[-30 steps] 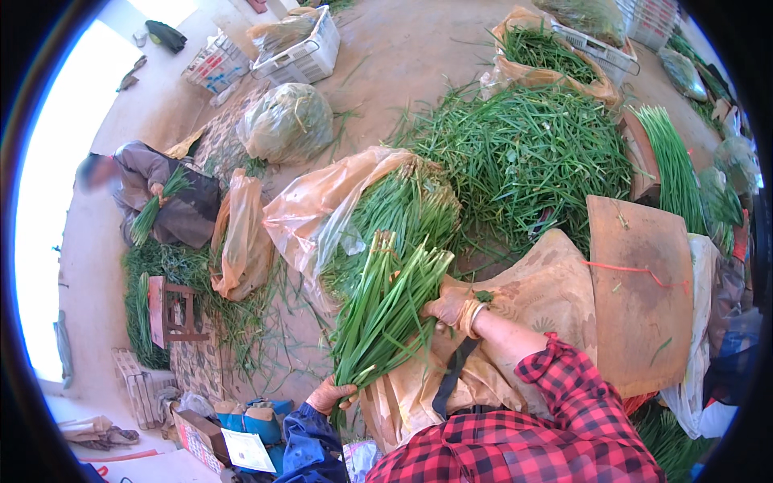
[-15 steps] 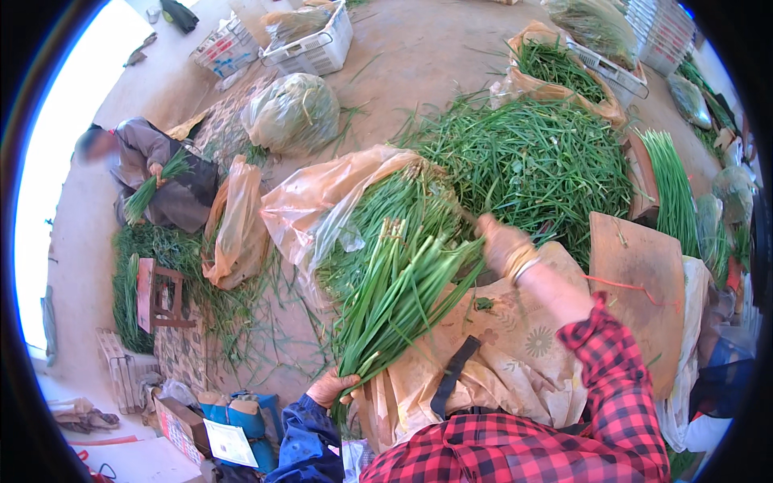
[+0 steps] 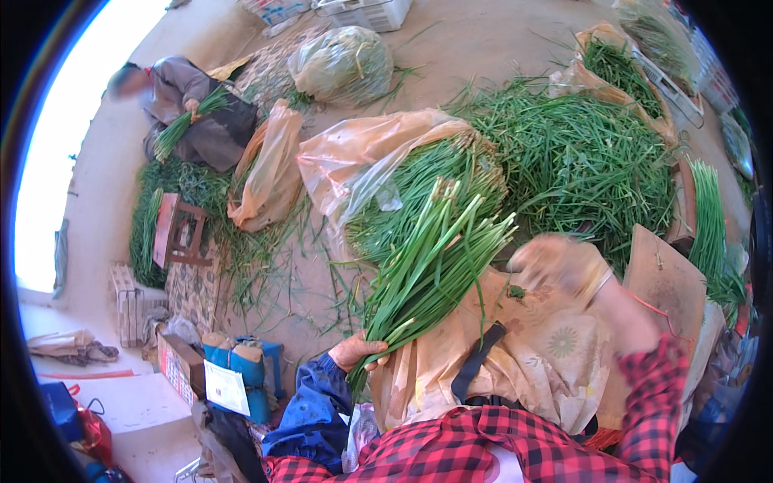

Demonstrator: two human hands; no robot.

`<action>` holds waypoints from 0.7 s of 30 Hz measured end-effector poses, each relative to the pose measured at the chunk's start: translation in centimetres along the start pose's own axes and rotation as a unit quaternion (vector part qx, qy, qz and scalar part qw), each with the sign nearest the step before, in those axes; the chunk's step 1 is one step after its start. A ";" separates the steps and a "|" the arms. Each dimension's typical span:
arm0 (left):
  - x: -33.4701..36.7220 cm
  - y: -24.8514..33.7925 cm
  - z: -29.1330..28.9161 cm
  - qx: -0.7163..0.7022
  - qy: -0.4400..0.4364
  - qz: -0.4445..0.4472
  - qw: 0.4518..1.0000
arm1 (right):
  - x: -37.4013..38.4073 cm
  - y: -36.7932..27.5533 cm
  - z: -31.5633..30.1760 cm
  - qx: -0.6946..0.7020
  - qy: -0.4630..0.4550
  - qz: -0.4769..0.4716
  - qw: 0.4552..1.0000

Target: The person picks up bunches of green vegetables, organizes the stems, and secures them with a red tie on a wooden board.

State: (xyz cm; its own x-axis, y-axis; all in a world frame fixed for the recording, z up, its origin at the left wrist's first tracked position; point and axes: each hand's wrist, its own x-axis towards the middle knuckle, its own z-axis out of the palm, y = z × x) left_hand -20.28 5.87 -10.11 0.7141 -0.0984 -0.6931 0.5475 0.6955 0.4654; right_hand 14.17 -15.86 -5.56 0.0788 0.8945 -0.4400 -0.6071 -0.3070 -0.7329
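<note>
A long bunch of green chives (image 3: 427, 278) slants up over my lap, its pale cut ends at the top. My left hand (image 3: 357, 352) is closed round its lower end. To the right of the bunch, apart from it, my right hand (image 3: 560, 266) hovers over the near edge of a big loose heap of chives (image 3: 572, 161). Motion smears its fingers, so whether it holds anything cannot be made out. Just beyond the bunch, more chives (image 3: 435, 173) lie stacked in an orange plastic bag (image 3: 362, 149).
A tan patterned apron (image 3: 564, 342) covers my lap, beside a wooden board (image 3: 660, 278). At the far left a co-worker (image 3: 189, 113) holds another bunch, near a small wooden stool (image 3: 179, 229). A stuffed clear bag (image 3: 342, 64) and a white crate (image 3: 366, 12) stand farther off.
The view has swung, so the surroundings shift upward and mostly rightward. My right hand has come away from the bunch's right side. My left hand keeps its grip on the chives.
</note>
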 end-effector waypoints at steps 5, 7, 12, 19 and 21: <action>-0.4 0.3 -0.1 0.030 0.026 -0.004 0.999 | 5.5 6.0 13.5 -0.192 0.015 0.151 0.970; -0.5 0.1 -0.4 0.039 0.026 -0.001 0.999 | 7.1 8.1 15.2 -0.233 -0.010 0.096 0.968; -0.7 1.0 -0.1 0.021 0.008 -0.008 1.000 | 6.5 8.8 13.5 -0.419 0.025 -0.147 0.896; -0.9 1.5 -1.5 0.085 -0.027 -0.013 0.996 | 3.1 -0.1 6.2 -0.073 0.184 -0.036 0.980; -1.1 2.3 -1.2 0.096 -0.023 -0.029 0.995 | 3.1 -1.5 4.4 -0.187 0.247 -0.004 0.951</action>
State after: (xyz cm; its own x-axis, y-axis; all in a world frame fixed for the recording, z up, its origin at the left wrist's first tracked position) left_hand -20.33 8.41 -8.96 0.6958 -0.1707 -0.6976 0.6587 0.5387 0.5253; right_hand 11.82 -11.18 -3.57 0.4995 0.6645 -0.5559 -0.2884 -0.4775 -0.8300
